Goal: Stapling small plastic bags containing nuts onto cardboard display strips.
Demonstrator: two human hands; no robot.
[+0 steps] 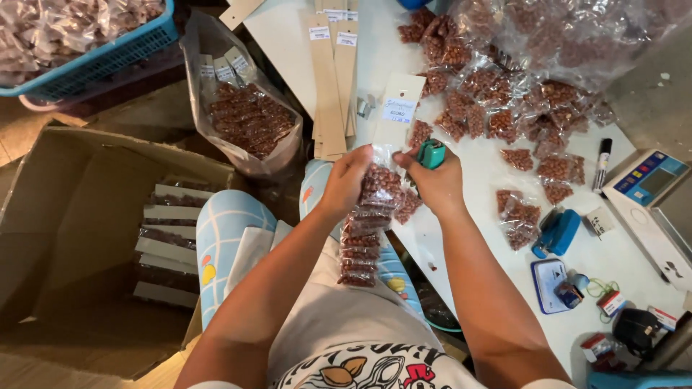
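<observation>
Pinching a hanging strip of small clear nut packets [367,230] in the left hand [347,180], just left of the white table [490,173]; gripping a green stapler [431,153] in the right hand [436,184], pressing against the strip's pale card top [398,108].

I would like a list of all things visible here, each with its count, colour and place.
strip of nut packets: one, red-brown, hanging between both hands
small stapler: one, teal, in right hand
loose nut packets: many, red-brown, on white table
card headers: several, tan, table top
blue stapler: one, table right
scale: one, white, far right
marker: one, black
cardboard box: one, brown, left, holding finished strips
basket: one, blue, upper left
left hand: grips strip
right hand: grips stapler
</observation>
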